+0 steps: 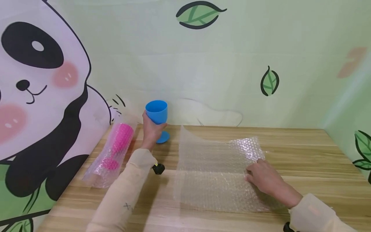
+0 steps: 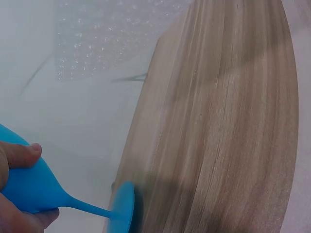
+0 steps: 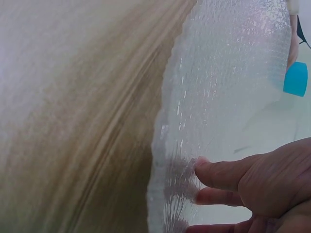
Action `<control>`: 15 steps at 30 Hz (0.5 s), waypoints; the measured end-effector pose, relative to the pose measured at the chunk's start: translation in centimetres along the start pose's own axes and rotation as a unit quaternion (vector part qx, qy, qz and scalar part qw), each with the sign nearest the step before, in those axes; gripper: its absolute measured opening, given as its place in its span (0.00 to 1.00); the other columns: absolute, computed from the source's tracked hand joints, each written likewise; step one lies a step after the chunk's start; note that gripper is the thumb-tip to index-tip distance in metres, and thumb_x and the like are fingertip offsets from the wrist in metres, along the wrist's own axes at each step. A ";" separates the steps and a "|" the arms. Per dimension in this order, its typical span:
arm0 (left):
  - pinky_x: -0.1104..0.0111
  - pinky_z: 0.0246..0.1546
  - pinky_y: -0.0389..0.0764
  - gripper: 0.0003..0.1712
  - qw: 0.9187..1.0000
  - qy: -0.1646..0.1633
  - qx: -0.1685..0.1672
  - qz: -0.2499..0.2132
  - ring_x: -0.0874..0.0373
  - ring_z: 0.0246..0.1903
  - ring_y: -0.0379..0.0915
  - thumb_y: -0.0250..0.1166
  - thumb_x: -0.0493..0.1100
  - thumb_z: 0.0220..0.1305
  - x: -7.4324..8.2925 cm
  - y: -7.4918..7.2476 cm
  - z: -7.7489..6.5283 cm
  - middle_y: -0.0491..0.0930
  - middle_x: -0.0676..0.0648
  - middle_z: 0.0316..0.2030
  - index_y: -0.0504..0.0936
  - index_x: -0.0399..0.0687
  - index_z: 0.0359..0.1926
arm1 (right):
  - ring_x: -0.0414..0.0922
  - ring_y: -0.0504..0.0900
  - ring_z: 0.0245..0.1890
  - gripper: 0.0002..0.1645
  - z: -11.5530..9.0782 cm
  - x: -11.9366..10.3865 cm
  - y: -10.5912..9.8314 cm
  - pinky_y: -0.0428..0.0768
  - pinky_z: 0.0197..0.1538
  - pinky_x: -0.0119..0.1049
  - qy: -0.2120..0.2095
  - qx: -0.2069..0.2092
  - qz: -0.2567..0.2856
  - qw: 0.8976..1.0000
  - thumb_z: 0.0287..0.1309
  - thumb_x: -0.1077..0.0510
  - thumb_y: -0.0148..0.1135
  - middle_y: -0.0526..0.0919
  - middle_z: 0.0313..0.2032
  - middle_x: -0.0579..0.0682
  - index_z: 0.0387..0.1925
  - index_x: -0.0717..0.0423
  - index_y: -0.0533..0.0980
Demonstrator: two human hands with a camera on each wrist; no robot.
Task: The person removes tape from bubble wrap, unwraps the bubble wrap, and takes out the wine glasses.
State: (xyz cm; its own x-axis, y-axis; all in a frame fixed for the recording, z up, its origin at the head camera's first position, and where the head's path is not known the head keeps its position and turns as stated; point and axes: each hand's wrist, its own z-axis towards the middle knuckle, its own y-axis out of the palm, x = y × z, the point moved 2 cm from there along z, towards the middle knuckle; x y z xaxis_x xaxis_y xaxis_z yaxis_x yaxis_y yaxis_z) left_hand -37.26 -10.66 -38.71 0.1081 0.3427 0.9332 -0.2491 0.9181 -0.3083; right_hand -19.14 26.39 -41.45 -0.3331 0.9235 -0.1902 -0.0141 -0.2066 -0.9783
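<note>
My left hand grips a blue plastic goblet round the lower part of its bowl. The goblet stands upright near the table's back edge, its round foot close over the wood in the left wrist view. A clear sheet of bubble wrap spreads across the middle of the table, one far corner curling up. At its right edge my right hand pinches the bubble wrap, thumb on one side and fingertips behind, as the right wrist view shows.
Left of my left forearm lies a pink goblet rolled up in bubble wrap. The wooden table ends at a wall covering printed with a panda and leaves. A small black object shows beside my left cuff.
</note>
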 end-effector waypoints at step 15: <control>0.43 0.74 0.55 0.57 1.000 0.002 0.005 -0.011 0.37 0.73 0.54 0.73 0.33 0.63 -0.6 0.7 0.3 0.58 0.36 0.73 0.43 0.43 0.79 | 0.53 0.79 0.36 0.11 0.1 -0.1 -0.1 0.79 0.46 0.54 0.009 -0.013 -0.011 1.000 0.61 0.57 0.72 0.85 0.33 0.56 0.36 0.63 0.85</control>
State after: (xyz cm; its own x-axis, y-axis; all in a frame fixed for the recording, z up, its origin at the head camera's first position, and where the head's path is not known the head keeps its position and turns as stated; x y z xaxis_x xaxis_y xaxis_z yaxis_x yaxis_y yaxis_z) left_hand -37.80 -10.30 -39.45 0.1174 0.3228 0.9392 -0.2562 0.9235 -0.2854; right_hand -19.20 26.29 -41.30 -0.3159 0.9335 -0.1698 0.0040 -0.1776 -0.9841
